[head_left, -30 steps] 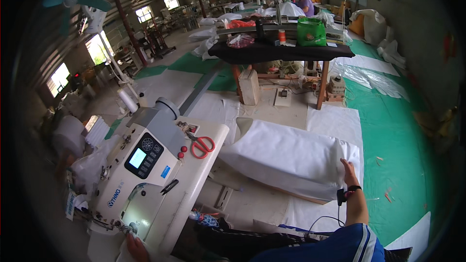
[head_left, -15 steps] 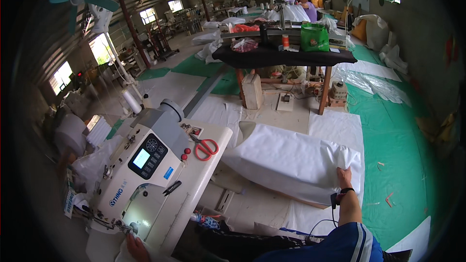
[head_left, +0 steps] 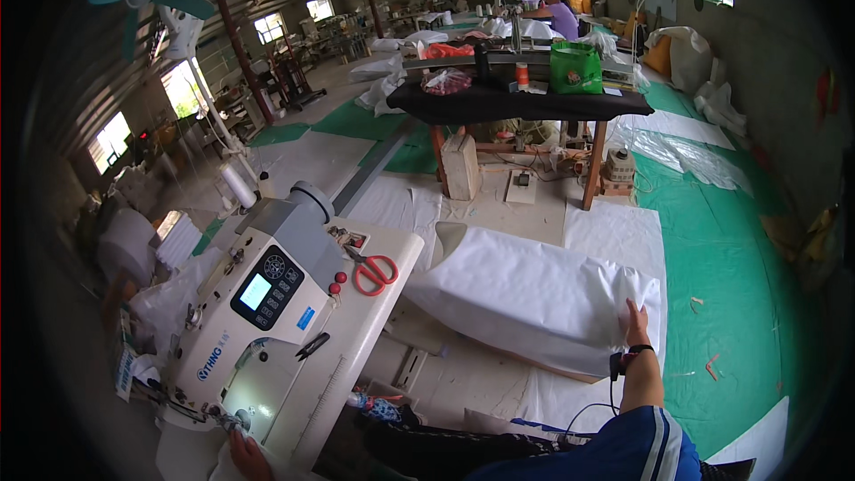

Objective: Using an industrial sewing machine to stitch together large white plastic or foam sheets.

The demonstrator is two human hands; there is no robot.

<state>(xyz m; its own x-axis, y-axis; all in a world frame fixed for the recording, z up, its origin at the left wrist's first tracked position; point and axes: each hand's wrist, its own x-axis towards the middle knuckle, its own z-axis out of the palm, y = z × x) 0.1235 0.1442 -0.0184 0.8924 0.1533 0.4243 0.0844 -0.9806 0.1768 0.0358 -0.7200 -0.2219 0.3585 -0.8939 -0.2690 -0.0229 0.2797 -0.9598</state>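
A white sewing machine [head_left: 236,330] with a lit screen stands on a pale table at the left. My left hand [head_left: 248,458] is beside its needle area at the lower edge, fingers closed on a piece of white fabric [head_left: 224,465]; part of that hand is cut off. To my right lies a long pile of smooth white sheet material [head_left: 525,289]. My right hand [head_left: 637,326], with a dark band at the wrist, rests against the wrinkled right end of this pile, its fingers stretched out and the thumb apart.
Red-handled scissors [head_left: 375,274] and dark thread snips [head_left: 313,346] lie on the machine table. Ahead stands a dark-covered table [head_left: 525,107] bearing a green bag [head_left: 576,68]. Green sheeting [head_left: 712,303] covers the floor at right. A person in purple [head_left: 561,18] works far back.
My right hand has loosened from its grasp on the pile's end, and its fingers now extend along it. My left hand stays by the needle. The far person has stretched an arm leftward.
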